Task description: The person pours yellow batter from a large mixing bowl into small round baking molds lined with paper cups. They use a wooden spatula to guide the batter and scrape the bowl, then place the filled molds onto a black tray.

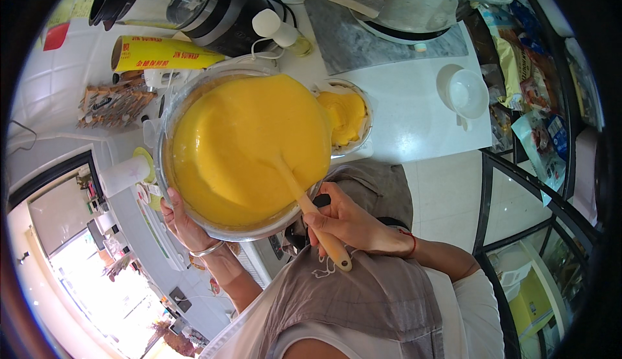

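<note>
A large metal mixing bowl full of smooth yellow batter is tilted to the right. Batter runs over its rim into a round, paper-lined pan, where it lies in folds. My left hand, with a bangle at the wrist, grips the bowl's rim at the lower left. In my right hand is the handle of a beige spatula, its blade sunk in the batter. That hand is also at the bowl's lower right edge; whether its fingers bear the bowl's weight cannot be told.
Behind the bowl lie a blender, a yellow box of plastic wrap and a small bottle. A metal pot stands on a round appliance at the back right. A white cup is near the counter's right end, beside black-framed shelves.
</note>
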